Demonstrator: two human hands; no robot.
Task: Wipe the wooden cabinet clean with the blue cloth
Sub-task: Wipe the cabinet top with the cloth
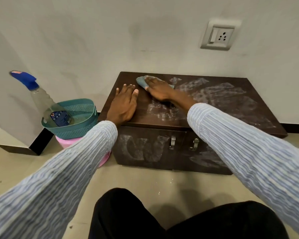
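Blue cloth [141, 81]: bunched at the back left of the cabinet top, under the right hand [158, 89]; only its edges show.
Right grip: fingers lie fairly flat and press the cloth down; whether the thumb curls round it cannot be told.
Left hand [123, 104]: flat on the near left of the top, fingers straight and together, holding nothing; it looks like a brace.
Wooden cabinet [214, 107]: low, dark, on the floor against the wall; two metal handles [172, 142] on its doors.
Done: the left part of the top around both hands looks dark and free of residue.
Left: white smears cover the middle and right of the top; both door fronts carry white streaks; judged well under half finished.
Nearby: spray bottle [47, 102] standing in a teal basket [83, 118] left of the cabinet.
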